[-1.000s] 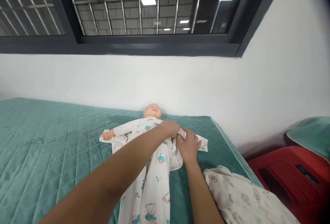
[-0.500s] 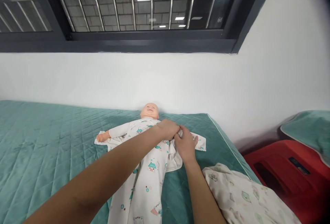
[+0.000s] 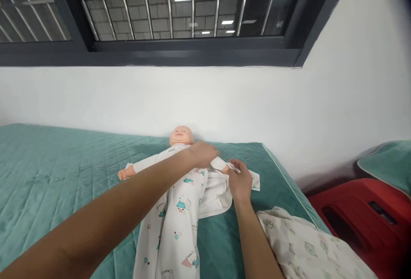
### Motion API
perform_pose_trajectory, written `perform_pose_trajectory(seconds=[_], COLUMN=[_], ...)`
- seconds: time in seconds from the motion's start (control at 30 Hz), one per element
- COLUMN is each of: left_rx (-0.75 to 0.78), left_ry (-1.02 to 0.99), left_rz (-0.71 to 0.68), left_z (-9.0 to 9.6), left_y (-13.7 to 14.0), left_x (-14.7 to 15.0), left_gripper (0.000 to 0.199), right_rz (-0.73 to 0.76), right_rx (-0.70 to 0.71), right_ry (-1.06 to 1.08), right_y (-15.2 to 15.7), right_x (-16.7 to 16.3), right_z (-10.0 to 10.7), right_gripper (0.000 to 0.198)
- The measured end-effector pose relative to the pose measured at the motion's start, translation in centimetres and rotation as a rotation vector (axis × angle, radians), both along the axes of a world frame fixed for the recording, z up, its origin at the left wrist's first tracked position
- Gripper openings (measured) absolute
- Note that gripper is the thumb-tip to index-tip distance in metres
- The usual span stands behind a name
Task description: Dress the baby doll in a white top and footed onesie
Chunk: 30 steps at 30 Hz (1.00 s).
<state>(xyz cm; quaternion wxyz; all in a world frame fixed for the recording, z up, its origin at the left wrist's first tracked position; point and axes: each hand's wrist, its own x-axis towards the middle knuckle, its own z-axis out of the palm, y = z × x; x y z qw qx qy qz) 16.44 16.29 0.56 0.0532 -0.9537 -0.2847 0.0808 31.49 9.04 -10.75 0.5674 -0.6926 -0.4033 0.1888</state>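
A baby doll (image 3: 181, 135) lies face up, its head toward the wall. A white garment with coloured prints (image 3: 188, 206) lies over its body and legs. My left hand (image 3: 204, 154) reaches across the doll's chest, its fingers closed round the white-sleeved arm (image 3: 218, 163) on the right; the fingertips are partly hidden. Just past that arm's small hand, my right hand (image 3: 240, 181) pinches the edge of the garment's sleeve (image 3: 255, 181), which lies spread to the right. The garment's pale inner side shows below the arm. The doll's other hand (image 3: 126, 172) points left.
The doll lies on a green quilted mattress cover (image 3: 64, 184) against a white wall (image 3: 144, 99). Patterned cloth (image 3: 305, 244) is bunched beside my right forearm. A red plastic stool (image 3: 362, 214) stands beyond the bed's right edge, under green fabric (image 3: 388, 163). A barred window is above.
My right hand has moved slightly right, away from my left hand. The doll's white-sleeved arm and small hand now show between them, and more of the garment's inner side is uncovered.
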Motion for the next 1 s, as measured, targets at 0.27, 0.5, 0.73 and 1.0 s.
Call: perform_pose_trajectory(seconds=[0.27,0.5,0.73,1.0], left_rx=[0.053,0.025,-0.001,-0.075], left_ry=[0.022,-0.029,-0.079,-0.069], left_rz=[-0.019,-0.009,0.004,0.06], left_z=[1.6,1.0,-0.8,-2.0], left_y=[-0.2,-0.8,-0.3,-0.9], left_x=[-1.4,-2.5,-2.3,-0.9], left_gripper=[0.023,0.026,0.025,0.033], right_rz=[-0.054,-0.062,-0.09,-0.14], right_rx=[0.079,0.197,0.311,0.4], right_ry=[0.148,0.398,0.689,0.971], right_y=[-0.2,0.1,0.6,0.2], right_x=[0.4,1.0,1.0,0.6], right_z=[-0.6,-0.8,-0.7,0.8], right_gripper=[0.024,0.021,0.03,0.026])
